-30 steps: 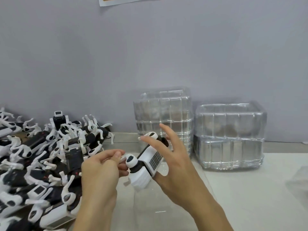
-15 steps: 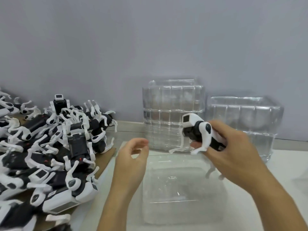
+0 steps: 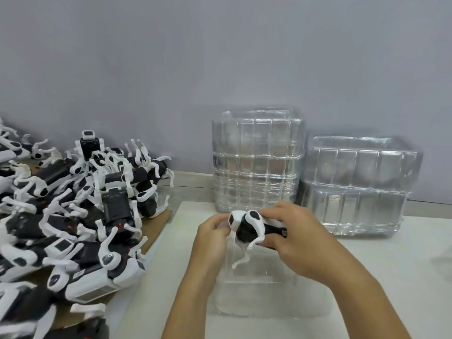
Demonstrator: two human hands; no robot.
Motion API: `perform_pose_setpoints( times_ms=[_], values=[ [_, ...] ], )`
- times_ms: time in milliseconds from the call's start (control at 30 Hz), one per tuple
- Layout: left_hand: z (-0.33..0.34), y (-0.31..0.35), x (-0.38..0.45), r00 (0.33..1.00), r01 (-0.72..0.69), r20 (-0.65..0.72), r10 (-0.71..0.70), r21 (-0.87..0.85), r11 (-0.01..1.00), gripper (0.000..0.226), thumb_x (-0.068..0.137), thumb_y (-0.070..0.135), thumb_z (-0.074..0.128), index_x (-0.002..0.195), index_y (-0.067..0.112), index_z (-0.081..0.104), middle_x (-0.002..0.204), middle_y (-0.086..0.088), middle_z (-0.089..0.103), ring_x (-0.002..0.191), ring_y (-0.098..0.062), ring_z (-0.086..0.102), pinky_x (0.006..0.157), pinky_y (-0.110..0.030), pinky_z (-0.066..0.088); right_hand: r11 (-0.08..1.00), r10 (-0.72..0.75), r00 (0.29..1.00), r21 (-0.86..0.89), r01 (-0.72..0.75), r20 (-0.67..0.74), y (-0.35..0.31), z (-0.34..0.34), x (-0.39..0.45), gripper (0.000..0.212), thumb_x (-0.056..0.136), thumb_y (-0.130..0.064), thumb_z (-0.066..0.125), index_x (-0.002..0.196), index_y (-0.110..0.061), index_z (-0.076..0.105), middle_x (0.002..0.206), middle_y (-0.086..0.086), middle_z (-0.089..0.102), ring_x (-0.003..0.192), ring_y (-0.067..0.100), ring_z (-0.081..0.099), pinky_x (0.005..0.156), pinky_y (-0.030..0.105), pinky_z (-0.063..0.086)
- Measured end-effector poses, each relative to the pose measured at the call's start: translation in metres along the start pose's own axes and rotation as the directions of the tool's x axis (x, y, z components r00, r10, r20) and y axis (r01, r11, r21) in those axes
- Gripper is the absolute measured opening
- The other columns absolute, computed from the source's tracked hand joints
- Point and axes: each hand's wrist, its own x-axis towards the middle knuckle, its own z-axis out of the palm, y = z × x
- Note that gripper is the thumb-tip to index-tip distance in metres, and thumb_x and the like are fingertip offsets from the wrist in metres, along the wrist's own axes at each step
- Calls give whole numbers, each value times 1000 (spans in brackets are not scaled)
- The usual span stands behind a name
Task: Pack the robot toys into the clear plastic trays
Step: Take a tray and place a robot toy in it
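I see both hands meet on one toy [image 3: 252, 227] held above the near tray [image 3: 264, 297]. My right hand [image 3: 297, 237] wraps the toy's body from the right, fingers curled over its top; my left hand [image 3: 212, 237] pinches its white end, wrist bent inward. The toy pile [image 3: 73, 216] lies left on cardboard [image 3: 160, 222]; two tray stacks [image 3: 258, 160] stand far, by the wall
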Motion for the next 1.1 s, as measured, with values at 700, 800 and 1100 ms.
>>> perform_pose_setpoints(
  times_ms=[700, 800, 1100],
  values=[
    [7, -12, 12, 994, -77, -70, 84, 104, 992, 34, 105, 22, 37, 98, 14, 69, 104, 1, 69, 103, -14, 60, 82, -25, 43, 996, -24, 982, -84, 8, -187, -12, -5, 0, 36, 82, -2, 70, 98, -34, 71, 91, -18, 62, 95, 8, 54, 92, 44, 45],
    [8, -11, 11, 994, -71, -74, 76, 66, 995, 40, 107, 31, 33, 95, 18, 69, 102, 2, 69, 103, -14, 60, 93, -31, 43, 998, -55, 968, -23, 51, -245, -13, -9, -1, 35, 81, -1, 70, 97, -32, 72, 92, -18, 62, 97, 9, 55, 92, 44, 45],
    [8, -10, 8, 993, -110, -26, 114, 128, 986, 41, 103, 39, 42, 97, 4, 64, 83, -6, 62, 78, -13, 54, 69, -25, 40, 988, 63, 997, -138, -68, -39, -9, 6, -3, 21, 77, -10, 69, 89, -27, 71, 83, -7, 60, 84, 11, 53, 83, 39, 47]
  ],
)
